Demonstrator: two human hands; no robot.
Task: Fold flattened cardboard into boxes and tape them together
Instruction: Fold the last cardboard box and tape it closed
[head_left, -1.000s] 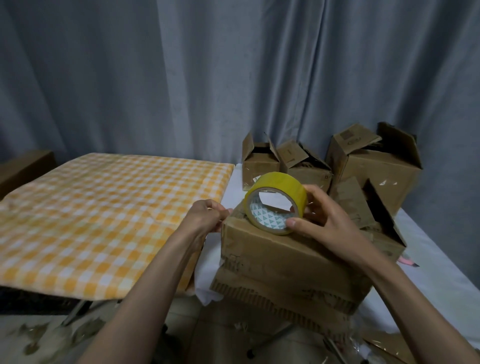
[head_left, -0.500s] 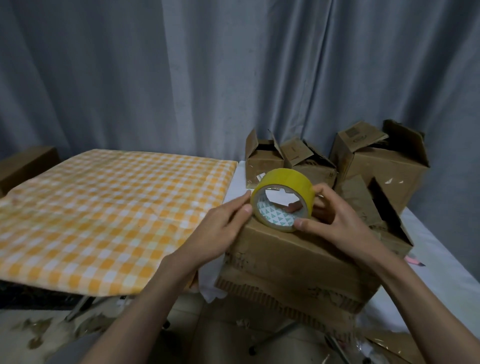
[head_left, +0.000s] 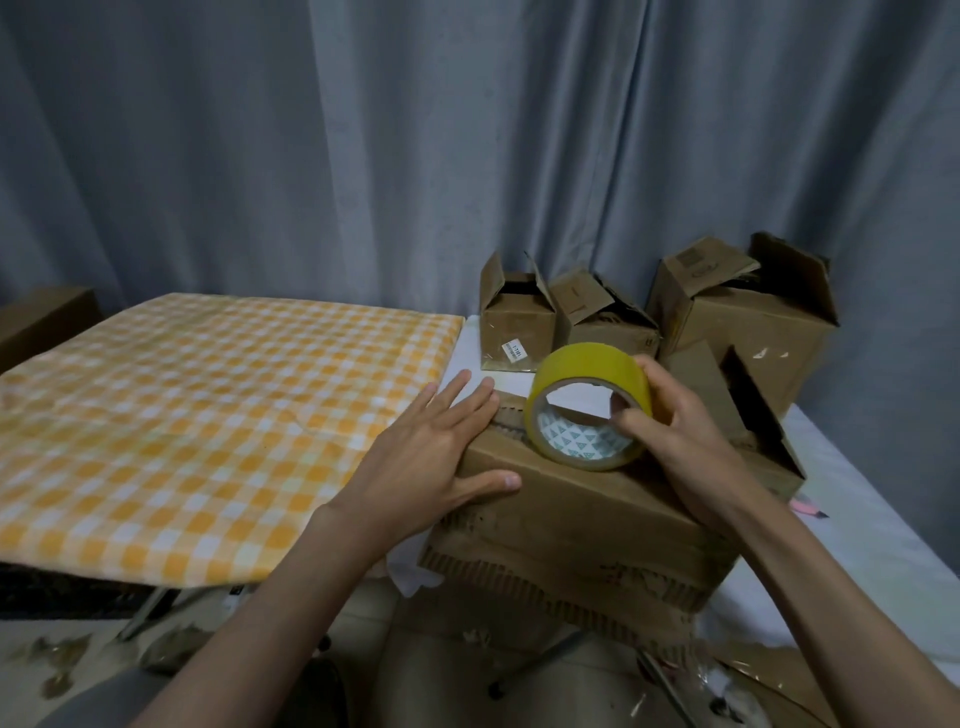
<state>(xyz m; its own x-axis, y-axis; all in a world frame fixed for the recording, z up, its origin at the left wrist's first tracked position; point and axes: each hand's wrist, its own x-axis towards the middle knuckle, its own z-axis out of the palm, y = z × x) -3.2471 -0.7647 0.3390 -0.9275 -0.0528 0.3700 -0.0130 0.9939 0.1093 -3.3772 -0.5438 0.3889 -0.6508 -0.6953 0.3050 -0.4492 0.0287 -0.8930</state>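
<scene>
A worn brown cardboard box (head_left: 582, 525) lies on its side at the near edge of a white-covered table (head_left: 862, 525). A yellow tape roll (head_left: 589, 405) stands on edge on top of the box. My right hand (head_left: 670, 421) grips the roll, thumb through its core and fingers over the far rim. My left hand (head_left: 441, 447) lies flat with straight fingers on the box's left end, thumb along the front top edge. The box's right flaps (head_left: 748, 415) stand open behind my right hand.
Three folded boxes with raised flaps stand at the back: two small ones (head_left: 511, 322) (head_left: 605, 322) and a bigger one (head_left: 748, 322). A table with an orange checked cloth (head_left: 197, 415) fills the left. A grey curtain hangs behind. Cardboard scraps (head_left: 769, 680) litter the floor.
My left hand has uncurled from the box's left corner and spread flat on its top. The tape roll in my right hand has tilted slightly and stayed on the box.
</scene>
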